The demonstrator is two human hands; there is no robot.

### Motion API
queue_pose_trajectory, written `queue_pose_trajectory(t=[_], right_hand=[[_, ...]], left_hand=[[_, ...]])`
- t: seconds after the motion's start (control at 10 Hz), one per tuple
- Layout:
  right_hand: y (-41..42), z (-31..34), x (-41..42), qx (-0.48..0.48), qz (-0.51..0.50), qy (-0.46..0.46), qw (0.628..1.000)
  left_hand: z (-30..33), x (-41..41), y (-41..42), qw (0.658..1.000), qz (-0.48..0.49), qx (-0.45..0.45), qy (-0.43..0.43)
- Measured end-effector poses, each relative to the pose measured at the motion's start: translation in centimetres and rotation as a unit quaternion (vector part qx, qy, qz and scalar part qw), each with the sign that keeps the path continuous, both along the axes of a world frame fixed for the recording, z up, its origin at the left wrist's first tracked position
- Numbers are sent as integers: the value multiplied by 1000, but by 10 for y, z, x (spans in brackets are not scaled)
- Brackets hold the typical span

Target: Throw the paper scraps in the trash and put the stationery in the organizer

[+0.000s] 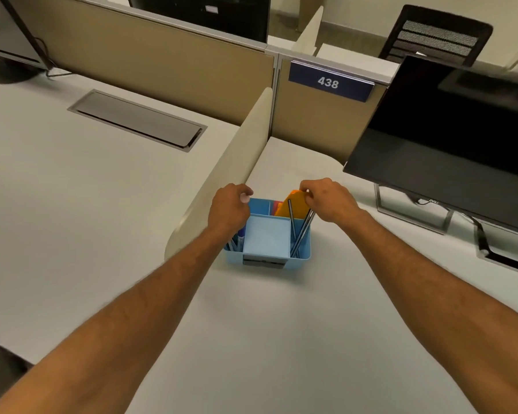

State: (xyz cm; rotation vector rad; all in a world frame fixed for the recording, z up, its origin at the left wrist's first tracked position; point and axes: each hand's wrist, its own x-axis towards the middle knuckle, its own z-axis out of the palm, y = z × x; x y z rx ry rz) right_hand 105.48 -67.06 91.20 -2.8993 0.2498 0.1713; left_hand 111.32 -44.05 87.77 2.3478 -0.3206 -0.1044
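A light blue desk organizer stands on the white desk beside a low cream divider. Its compartments hold several pens: dark ones lean in the right slot and blue ones stand in the left slot. An orange flat item sticks up at the back right. My left hand rests curled at the organizer's left rim, covering part of the blue pens. My right hand is closed with its fingertips on the tops of the orange item and the dark pens. No paper scraps are in view.
A cream divider panel runs along the organizer's left side. A black monitor on a metal stand is at the right with a cable trailing down. A grey cable hatch lies in the left desk. A tan partition with sign 438 stands behind.
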Motion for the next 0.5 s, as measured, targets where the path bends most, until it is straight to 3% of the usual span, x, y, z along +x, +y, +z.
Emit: queue_pose_trajectory(t=[0.2,0.4,0.5], right_hand=[[10,-5,0,-15,2,33,999],[3,25,-16,55,-62,-86,993],[-10,57,-32,78,-90,-193,974]], left_hand=[[2,0,0,1000,5,14,25],[21,-1,0,999,0,-13,29],[53,0,-10,999,-14,-19,-28]])
